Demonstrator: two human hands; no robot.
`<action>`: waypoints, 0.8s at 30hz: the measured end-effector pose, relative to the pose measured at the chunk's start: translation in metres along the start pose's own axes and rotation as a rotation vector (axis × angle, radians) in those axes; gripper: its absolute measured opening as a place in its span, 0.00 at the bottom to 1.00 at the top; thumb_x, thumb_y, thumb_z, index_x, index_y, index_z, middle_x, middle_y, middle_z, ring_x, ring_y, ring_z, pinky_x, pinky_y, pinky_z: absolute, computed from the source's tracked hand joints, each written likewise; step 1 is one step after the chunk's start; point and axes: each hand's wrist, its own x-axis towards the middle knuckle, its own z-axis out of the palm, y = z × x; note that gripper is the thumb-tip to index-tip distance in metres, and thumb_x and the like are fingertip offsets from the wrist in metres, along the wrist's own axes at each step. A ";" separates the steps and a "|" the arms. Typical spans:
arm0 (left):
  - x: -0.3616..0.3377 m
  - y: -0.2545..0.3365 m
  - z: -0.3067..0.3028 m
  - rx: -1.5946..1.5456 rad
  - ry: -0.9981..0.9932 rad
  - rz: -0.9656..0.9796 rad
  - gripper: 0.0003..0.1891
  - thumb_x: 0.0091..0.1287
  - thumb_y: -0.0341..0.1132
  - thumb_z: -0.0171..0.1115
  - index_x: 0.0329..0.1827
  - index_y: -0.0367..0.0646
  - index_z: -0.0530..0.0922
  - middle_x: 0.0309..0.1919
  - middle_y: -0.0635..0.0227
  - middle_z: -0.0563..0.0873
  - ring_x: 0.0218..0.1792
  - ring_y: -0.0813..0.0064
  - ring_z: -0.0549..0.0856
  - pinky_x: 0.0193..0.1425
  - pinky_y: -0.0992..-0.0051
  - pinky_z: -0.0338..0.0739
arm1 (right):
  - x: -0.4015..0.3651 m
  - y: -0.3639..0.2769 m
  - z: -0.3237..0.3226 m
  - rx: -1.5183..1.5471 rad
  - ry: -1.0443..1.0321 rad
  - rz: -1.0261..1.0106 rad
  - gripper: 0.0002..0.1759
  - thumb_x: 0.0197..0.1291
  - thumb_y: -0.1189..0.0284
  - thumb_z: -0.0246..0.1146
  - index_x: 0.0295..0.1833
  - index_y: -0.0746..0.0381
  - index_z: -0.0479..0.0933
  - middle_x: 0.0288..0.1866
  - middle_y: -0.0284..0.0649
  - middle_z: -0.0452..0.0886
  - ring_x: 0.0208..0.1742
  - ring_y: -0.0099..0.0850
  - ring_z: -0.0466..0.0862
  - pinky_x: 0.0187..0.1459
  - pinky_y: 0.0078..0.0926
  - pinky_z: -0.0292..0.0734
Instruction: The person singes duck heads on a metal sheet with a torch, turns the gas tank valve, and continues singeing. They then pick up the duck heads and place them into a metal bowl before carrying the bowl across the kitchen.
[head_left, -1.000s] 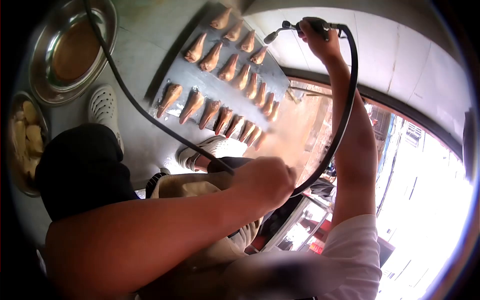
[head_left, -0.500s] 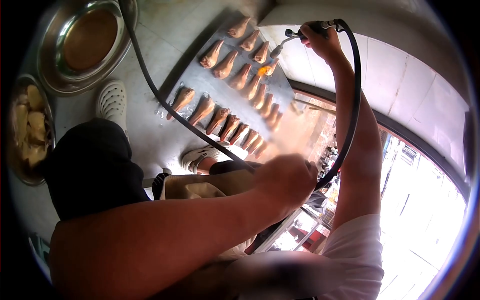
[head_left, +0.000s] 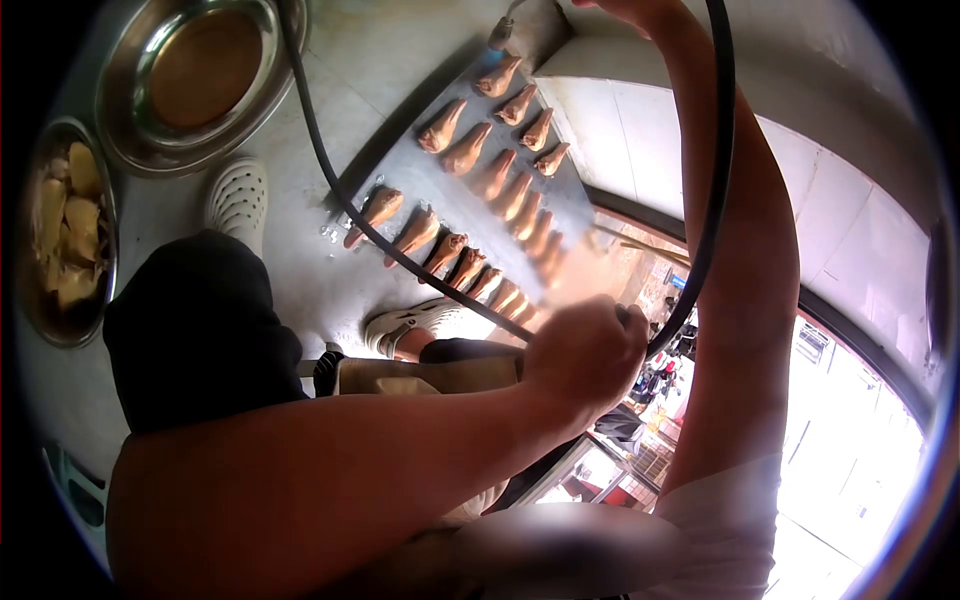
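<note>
My right hand (head_left: 630,8) is cut off by the top edge, with the grip of a gas torch in it out of frame. The torch's nozzle (head_left: 501,33) shows at the top, just above the back end of a metal sheet (head_left: 375,165). Several browned, leg-shaped pieces of meat (head_left: 466,150) lie on the sheet in rows. A faint blue glow sits below the nozzle, beside the top piece. My left hand (head_left: 590,350) is closed around the black hose (head_left: 335,185), which crosses in front of the sheet and rises along my right forearm.
A steel basin (head_left: 120,130) stands at upper left. Below it, an oval metal bowl (head_left: 112,190) holds pale yellow pieces. My shoes (head_left: 238,205) are on the tiled floor near the sheet. A white tiled wall (head_left: 610,115) runs behind the sheet; a bright opening lies at right.
My right hand and the torch have moved up and left, away from the piece with the orange glow, to the sheet's far top end. The left hand keeps hold of the hose.
</note>
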 end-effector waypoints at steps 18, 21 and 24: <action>-0.005 0.014 -0.011 -0.095 0.031 0.013 0.25 0.71 0.49 0.48 0.28 0.35 0.80 0.22 0.51 0.83 0.30 0.52 0.84 0.41 0.57 0.76 | 0.023 -0.022 0.013 -0.091 -0.118 0.005 0.11 0.57 0.68 0.66 0.29 0.65 0.78 0.22 0.40 0.81 0.20 0.27 0.80 0.24 0.27 0.77; -0.005 0.016 -0.012 -0.074 0.029 -0.010 0.25 0.71 0.49 0.48 0.28 0.35 0.79 0.21 0.51 0.82 0.30 0.51 0.84 0.41 0.57 0.76 | 0.023 -0.024 0.014 -0.088 -0.094 0.040 0.11 0.58 0.68 0.65 0.29 0.64 0.78 0.22 0.40 0.81 0.20 0.27 0.80 0.23 0.27 0.77; -0.005 0.017 -0.014 -0.079 0.023 -0.011 0.25 0.71 0.49 0.48 0.28 0.34 0.79 0.21 0.51 0.82 0.30 0.51 0.84 0.41 0.57 0.76 | 0.029 -0.019 0.011 -0.075 -0.062 0.035 0.11 0.57 0.68 0.66 0.29 0.65 0.78 0.22 0.40 0.81 0.20 0.27 0.80 0.23 0.27 0.77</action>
